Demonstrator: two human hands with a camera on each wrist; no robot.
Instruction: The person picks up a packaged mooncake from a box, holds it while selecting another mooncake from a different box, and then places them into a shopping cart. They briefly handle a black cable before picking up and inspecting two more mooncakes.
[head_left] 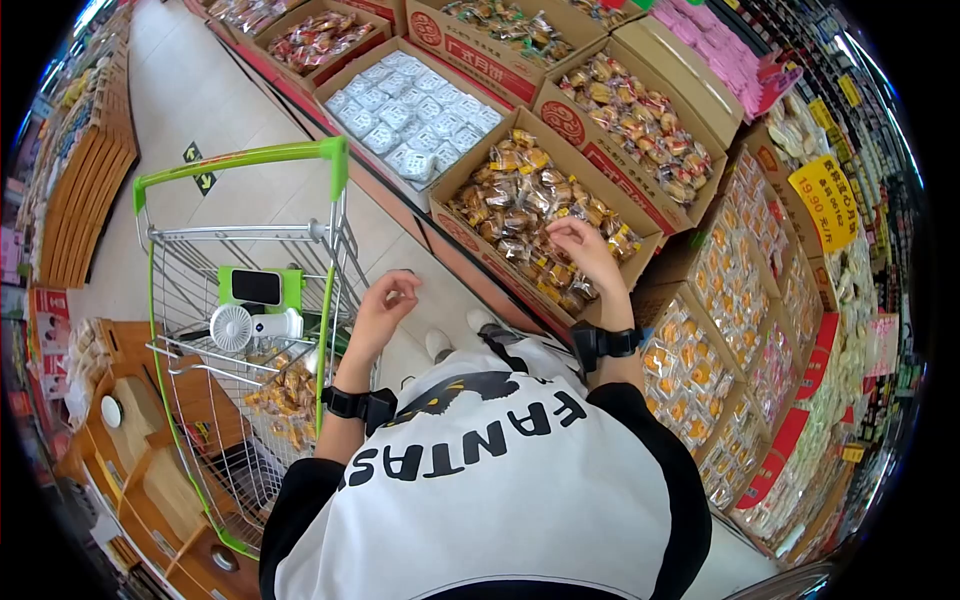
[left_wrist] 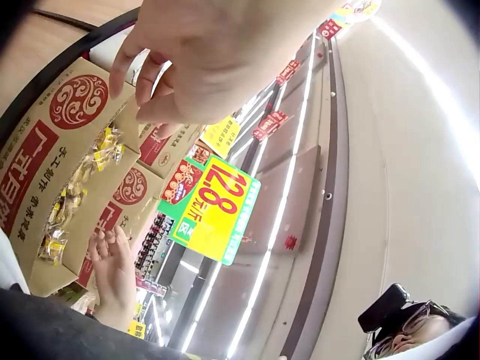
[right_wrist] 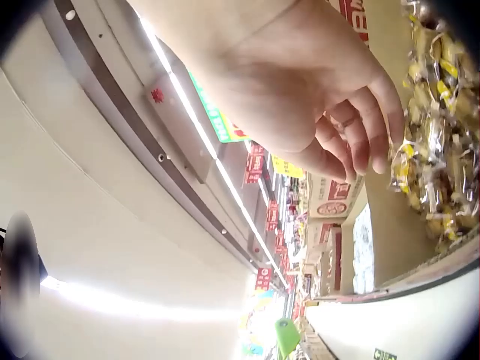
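Observation:
My right hand is over a cardboard box of clear-wrapped brown pastries. Its fingers bend loosely with nothing between them, and in the right wrist view the hand overlaps the edge of the pastry heap. Between that box and a shopping cart with green trim hovers my left hand. Thumb and fingers bend toward each other there, holding nothing; the left wrist view shows the same hand from close by, relaxed. Both wrists wear black straps with cameras.
Beside the pastry box lies a box of white square packets; another box of wrapped pastries stands behind. Stepped trays line the right. The cart carries a white fan, a phone and a bag of pastries.

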